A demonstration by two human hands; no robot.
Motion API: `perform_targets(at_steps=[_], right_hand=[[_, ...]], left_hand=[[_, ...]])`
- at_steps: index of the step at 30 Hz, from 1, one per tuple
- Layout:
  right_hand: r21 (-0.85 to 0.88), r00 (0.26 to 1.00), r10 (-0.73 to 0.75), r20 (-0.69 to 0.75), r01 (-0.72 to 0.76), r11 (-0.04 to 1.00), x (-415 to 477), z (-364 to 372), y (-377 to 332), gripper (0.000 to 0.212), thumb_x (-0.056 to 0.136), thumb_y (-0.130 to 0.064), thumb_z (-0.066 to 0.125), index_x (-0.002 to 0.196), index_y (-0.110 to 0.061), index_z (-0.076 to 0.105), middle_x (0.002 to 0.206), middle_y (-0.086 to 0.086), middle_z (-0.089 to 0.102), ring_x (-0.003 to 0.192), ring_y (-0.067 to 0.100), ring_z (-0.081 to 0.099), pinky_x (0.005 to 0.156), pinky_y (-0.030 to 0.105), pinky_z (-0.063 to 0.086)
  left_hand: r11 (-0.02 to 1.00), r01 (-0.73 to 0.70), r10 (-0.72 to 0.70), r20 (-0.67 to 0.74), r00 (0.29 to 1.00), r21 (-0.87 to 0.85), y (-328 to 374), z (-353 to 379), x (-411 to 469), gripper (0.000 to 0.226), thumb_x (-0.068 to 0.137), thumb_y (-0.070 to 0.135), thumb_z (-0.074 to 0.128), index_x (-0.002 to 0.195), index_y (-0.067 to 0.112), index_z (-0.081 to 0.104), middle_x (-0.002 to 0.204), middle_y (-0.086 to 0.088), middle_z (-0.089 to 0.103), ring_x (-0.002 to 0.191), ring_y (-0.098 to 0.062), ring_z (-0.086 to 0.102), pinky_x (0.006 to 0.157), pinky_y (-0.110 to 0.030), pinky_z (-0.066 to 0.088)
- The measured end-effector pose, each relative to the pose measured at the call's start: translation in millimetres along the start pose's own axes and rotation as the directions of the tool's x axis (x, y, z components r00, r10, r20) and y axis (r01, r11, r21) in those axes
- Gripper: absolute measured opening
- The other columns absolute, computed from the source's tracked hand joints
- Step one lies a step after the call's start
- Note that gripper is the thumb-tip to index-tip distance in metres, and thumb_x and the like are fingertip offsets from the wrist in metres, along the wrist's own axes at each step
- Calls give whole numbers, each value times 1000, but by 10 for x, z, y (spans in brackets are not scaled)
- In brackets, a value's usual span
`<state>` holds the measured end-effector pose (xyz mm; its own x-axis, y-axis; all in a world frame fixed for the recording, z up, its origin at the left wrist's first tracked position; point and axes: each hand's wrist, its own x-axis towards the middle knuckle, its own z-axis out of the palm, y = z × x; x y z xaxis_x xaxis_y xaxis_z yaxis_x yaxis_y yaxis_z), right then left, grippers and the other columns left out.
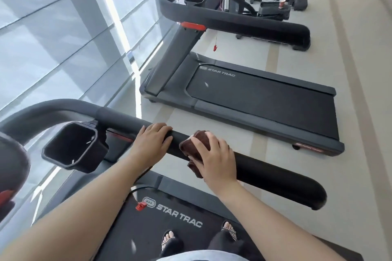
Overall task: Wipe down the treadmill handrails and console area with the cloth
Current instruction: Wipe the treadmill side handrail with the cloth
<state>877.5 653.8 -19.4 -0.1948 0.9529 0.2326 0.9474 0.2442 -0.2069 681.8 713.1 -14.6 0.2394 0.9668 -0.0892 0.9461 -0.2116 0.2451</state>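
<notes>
I stand on a treadmill, and its black right handrail [275, 174] runs from the console side toward the lower right. My left hand [151, 141] grips the rail, its fingers curled over the top. Just to its right, my right hand [216, 157] holds a dark brown cloth [192, 148] bunched against the rail, fingers wrapped over it. The cloth hangs a little below the rail under my palm. The console [12, 167] shows only as a dark rounded edge at the far left.
A black cup holder [73, 146] sits left of my hands. A red safety clip [141, 205] hangs over the belt [169, 229] by my feet. A second treadmill [261, 97] stands on the right across a strip of pale floor; windows line the left.
</notes>
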Motion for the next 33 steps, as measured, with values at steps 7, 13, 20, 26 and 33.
perform_targets(at_steps=[7,13,20,26,33], right_hand=[[0,996,45,-73,-45,999,76,122,-197,43,82,-42,60,123,-30,57,121,12,60,94,31,59,73,42,54],[47,950,272,-152,-268,962,-334,-9,262,47,82,-37,69,125,-25,55,124,14,57,100,34,57,74,43,54],[71,821,513,-250,-513,855,-1008,-320,1060,47,85,-43,56,127,-21,54,127,17,55,109,39,54,85,48,51],[263,669,693,-270,-641,721,-1269,-515,1553,45,88,-39,54,129,-20,52,131,14,53,111,35,53,81,44,52],[270,724,680,-110,-637,722,-1227,-586,1751,50,87,-53,50,131,-30,49,135,5,48,113,28,49,84,36,47]], left_hand=[[983,-182,182,32,983,-5,-124,-28,96,36,95,32,38,127,19,50,131,-2,53,121,-22,47,106,-39,31],[945,-320,328,157,932,-75,265,73,269,37,97,36,34,130,23,46,133,0,53,120,-23,48,102,-38,36],[874,-474,487,207,849,-109,940,232,339,36,97,36,32,128,25,46,131,4,54,118,-21,50,100,-37,37],[851,-511,525,254,813,-124,1585,371,411,37,98,37,30,130,25,45,135,3,50,117,-22,50,99,-40,40],[879,-450,476,265,839,-157,2139,633,512,36,97,39,30,120,24,54,125,1,57,111,-21,53,92,-40,44]])
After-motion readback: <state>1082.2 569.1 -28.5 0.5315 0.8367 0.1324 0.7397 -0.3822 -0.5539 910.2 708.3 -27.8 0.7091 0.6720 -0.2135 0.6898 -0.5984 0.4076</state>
